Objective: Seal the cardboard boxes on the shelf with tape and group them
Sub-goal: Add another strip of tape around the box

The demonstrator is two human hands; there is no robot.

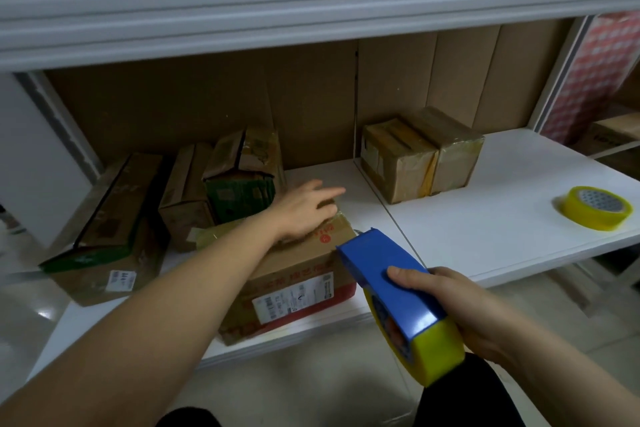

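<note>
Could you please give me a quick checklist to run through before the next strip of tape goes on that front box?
1. Left hand steadies the front box: ok, resting on top.
2. Right hand grips the tape dispenser: ok.
3. Dispenser loaded with tape: ok, yellow roll visible.
4. Top flaps fully closed: cannot tell, hand covers them.
5. Spare tape roll within reach: ok, on the shelf.

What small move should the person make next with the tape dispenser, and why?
Probably bring the blue tape dispenser, gripped in the right hand, onto the top of the red-printed box. The left hand already rests flat on that box's top, and the dispenser hangs just off its right corner.
</note>
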